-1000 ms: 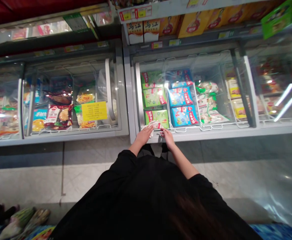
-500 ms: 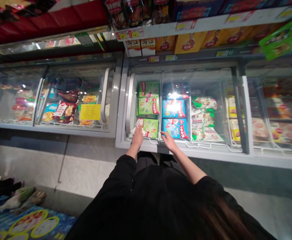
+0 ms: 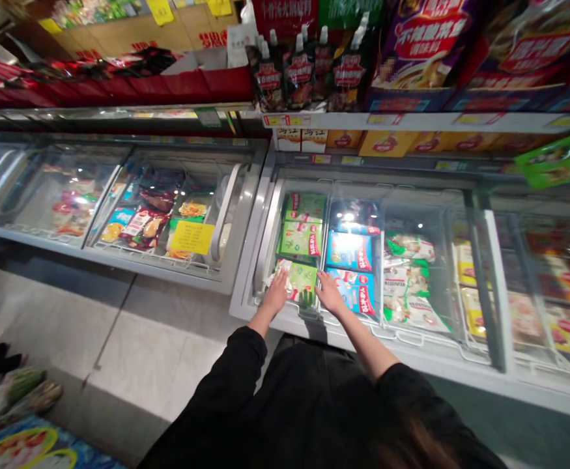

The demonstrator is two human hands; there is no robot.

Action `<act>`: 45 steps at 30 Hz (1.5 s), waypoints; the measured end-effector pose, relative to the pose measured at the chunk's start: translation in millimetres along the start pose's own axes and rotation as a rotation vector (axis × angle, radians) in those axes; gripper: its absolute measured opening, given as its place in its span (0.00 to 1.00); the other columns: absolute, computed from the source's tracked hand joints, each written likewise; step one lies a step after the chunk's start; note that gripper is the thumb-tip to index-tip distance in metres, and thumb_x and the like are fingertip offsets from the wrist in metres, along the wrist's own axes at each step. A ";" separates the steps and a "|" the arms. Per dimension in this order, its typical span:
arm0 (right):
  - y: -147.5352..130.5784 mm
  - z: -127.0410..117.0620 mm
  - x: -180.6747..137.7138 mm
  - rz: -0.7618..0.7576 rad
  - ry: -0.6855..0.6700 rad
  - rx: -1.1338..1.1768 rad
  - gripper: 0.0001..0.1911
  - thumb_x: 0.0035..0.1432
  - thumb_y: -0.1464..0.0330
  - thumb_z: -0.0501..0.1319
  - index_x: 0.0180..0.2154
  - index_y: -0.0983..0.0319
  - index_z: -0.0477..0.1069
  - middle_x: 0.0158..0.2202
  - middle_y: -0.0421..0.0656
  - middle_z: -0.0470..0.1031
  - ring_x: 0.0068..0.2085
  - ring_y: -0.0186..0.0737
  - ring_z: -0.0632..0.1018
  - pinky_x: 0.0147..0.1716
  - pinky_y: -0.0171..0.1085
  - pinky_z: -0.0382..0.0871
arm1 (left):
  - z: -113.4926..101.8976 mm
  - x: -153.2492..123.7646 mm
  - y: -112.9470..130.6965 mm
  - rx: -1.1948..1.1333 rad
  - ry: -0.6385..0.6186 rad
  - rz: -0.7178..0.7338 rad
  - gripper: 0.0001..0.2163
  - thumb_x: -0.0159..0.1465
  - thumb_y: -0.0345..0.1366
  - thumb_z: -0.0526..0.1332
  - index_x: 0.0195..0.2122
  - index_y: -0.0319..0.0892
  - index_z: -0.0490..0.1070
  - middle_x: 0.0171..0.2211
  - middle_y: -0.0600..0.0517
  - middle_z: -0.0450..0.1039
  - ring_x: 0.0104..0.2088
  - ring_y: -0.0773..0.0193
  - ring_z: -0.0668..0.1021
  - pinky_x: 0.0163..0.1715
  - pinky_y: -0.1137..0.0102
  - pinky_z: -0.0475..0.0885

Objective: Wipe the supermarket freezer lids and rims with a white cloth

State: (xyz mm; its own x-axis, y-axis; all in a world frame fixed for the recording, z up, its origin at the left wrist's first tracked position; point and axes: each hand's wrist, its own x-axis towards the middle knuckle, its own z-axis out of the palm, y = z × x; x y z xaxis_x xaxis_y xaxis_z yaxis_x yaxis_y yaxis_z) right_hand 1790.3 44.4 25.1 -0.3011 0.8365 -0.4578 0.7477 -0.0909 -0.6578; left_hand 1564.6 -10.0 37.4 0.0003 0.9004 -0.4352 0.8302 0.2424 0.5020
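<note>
The near green packet (image 3: 303, 284) lies face up in the freezer's left wire compartment. My left hand (image 3: 275, 293) rests at its left end, with the fingers stretched out and lying flat. At the packet's right side is my right hand (image 3: 330, 293), its fingers pointing toward it and slightly bent; whether they touch it I cannot tell. More green packets (image 3: 300, 238) lie behind the near one. Blue packets (image 3: 350, 251) fill the compartment to the right of my right hand. White and green bags (image 3: 406, 279) lie one compartment further right.
The freezer's front rim (image 3: 285, 324) runs before my body. A white handle (image 3: 225, 212) and a yellow notice (image 3: 191, 238) mark the freezer on the left. Sauce pouches (image 3: 299, 75) stand on the shelf (image 3: 333, 122) above, and a green packet (image 3: 561, 156) hangs at right.
My view has tilted up, showing more of the upper shelves. My right hand has shifted from beside the blue packets toward the near green packet; my left hand stays at its left end.
</note>
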 end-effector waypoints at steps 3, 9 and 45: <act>-9.4 -10.5 17.4 0.029 0.028 -0.024 0.35 0.64 0.69 0.54 0.70 0.69 0.63 0.76 0.56 0.58 0.78 0.55 0.54 0.77 0.55 0.47 | -24.2 50.7 3.3 0.005 -0.004 0.026 0.40 0.62 0.22 0.53 0.78 0.42 0.51 0.78 0.49 0.47 0.78 0.60 0.49 0.77 0.66 0.48; -16.1 -34.0 50.5 0.040 0.072 -0.065 0.35 0.65 0.69 0.53 0.72 0.69 0.60 0.77 0.55 0.56 0.78 0.54 0.54 0.77 0.53 0.48 | -54.8 123.8 18.3 0.007 0.033 0.068 0.38 0.65 0.21 0.50 0.78 0.39 0.49 0.79 0.47 0.44 0.79 0.60 0.47 0.78 0.61 0.45; 8.4 -20.1 0.0 -0.094 -0.005 -0.297 0.43 0.57 0.80 0.53 0.75 0.70 0.54 0.79 0.52 0.47 0.79 0.51 0.46 0.77 0.50 0.49 | -25.8 56.9 14.5 0.083 -0.055 0.285 0.40 0.65 0.20 0.50 0.78 0.49 0.50 0.78 0.59 0.47 0.79 0.66 0.46 0.78 0.63 0.47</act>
State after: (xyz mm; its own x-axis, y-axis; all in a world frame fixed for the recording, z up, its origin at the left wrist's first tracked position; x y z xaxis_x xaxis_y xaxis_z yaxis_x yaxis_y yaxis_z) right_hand 1808.5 54.4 31.6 -0.3799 0.8309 -0.4065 0.8561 0.1494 -0.4947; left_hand 1562.3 54.1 39.2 0.2683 0.9066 -0.3258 0.8350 -0.0502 0.5479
